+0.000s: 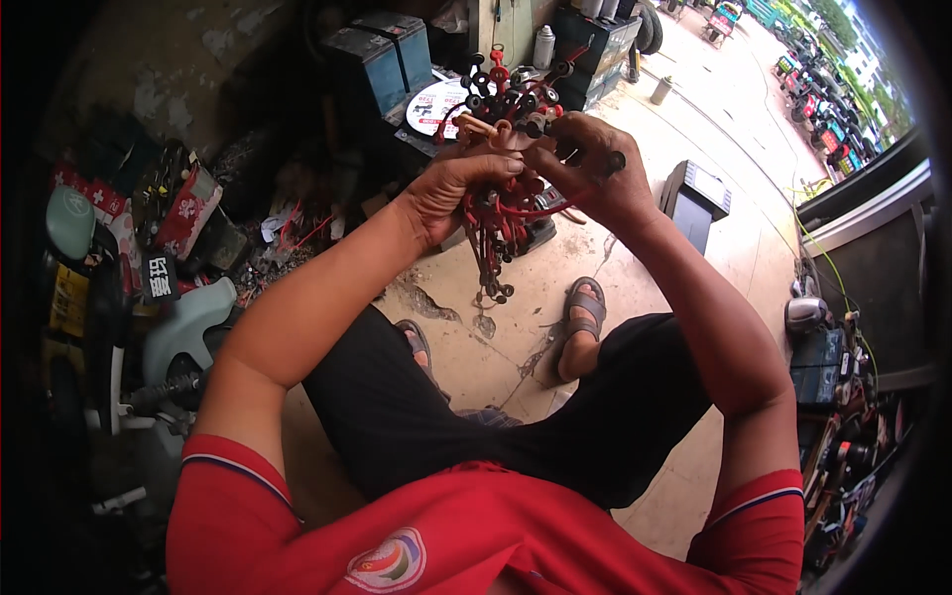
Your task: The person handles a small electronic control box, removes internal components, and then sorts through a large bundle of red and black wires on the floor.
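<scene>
A tangled bundle of red and black cable-like pieces with round black ends (496,230) hangs in front of me, raised above the floor. My left hand (448,194) grips it from the left side, fingers closed round its middle. Opposite, my right hand (598,171) has its fingers bent and pinched at the bundle, close to my left fingertips. A red strand curves beneath the right hand, and a round black end shows beside its outer edge. What exactly lies between the fingertips is hidden.
Blue-grey batteries (369,77) and a round white printed disc (438,107) stand beyond the bundle. A spray can (543,47) is behind. A dark box (696,194) sits on the floor at right. Mixed parts (193,213) crowd the left; tools and batteries (818,359) line the right.
</scene>
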Demonstrator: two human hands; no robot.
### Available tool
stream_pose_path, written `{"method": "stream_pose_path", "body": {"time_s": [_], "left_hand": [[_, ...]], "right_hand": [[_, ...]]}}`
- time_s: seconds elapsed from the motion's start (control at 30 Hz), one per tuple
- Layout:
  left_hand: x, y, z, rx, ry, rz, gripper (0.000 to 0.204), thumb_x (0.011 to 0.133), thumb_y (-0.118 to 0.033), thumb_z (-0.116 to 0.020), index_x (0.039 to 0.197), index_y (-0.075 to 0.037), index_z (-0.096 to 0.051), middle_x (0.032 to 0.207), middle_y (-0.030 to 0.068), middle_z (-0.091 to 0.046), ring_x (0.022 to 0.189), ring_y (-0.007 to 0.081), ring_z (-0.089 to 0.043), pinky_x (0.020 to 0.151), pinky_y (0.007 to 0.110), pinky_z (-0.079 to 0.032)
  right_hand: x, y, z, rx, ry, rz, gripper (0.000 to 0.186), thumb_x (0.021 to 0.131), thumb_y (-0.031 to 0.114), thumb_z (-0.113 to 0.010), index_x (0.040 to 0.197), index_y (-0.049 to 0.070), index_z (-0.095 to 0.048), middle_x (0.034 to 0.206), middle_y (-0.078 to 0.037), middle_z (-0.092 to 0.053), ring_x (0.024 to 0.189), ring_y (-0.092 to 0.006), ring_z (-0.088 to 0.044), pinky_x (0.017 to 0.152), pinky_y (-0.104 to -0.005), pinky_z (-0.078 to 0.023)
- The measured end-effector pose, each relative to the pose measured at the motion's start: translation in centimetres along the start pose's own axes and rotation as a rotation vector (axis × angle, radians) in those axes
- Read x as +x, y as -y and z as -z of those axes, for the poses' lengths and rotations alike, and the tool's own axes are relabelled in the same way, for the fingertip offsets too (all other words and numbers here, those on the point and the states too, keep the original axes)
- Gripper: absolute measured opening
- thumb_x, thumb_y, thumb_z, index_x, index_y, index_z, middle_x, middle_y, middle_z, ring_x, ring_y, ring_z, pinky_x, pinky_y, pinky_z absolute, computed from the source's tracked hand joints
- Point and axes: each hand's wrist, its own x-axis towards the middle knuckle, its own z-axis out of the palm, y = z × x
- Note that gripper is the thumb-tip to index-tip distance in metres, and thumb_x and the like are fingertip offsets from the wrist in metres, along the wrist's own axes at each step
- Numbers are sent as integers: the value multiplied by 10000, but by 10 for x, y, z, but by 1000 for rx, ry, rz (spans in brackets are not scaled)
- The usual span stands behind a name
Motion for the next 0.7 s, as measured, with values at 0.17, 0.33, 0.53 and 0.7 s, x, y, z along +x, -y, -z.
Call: {"method": "stream_pose_path", "body": {"time_s": [0.17, 0.33, 0.53, 0.7], "left_hand": [[-1, -3, 15, -81, 77, 50, 381, 905, -119, -658, 1276, -38, -630, 1141, 92, -725, 1018, 180, -734, 973, 342, -591], [-7, -7, 14, -124, 42, -6, 389, 914, -110, -678, 1272, 30, -619, 1045, 100, -737, 1026, 209, -727, 1016, 354, -555], [-6, -4, 16, -39, 66, -33, 439, 987, -241, -706, 1329, 14, -600, 1095, 74, -720, 1021, 142, -716, 991, 304, -570], [-6, 1, 15, 9, -30, -21, 445, 951, -431, -747, 1176, -50, -695, 969, 34, -748, 837, 102, -733, 752, 282, -631]], "right_hand": [[0, -10, -8, 128, -37, 13, 220, 892, 141, -737, 1049, -3, -680, 886, -78, -723, 747, -126, -659, 700, -302, -541], [3, 5, 1, 358, 70, -76, 167, 892, 96, -709, 1020, 6, -652, 911, -48, -710, 850, -94, -634, 789, -275, -523], [0, -1, -8, 403, 68, -116, 241, 931, 149, -701, 1087, -28, -656, 968, -78, -730, 917, -130, -682, 832, -293, -551], [-2, -1, -17, 400, -12, -96, 195, 921, 160, -756, 1020, -2, -711, 880, -83, -741, 827, -116, -683, 739, -293, -558]]}}
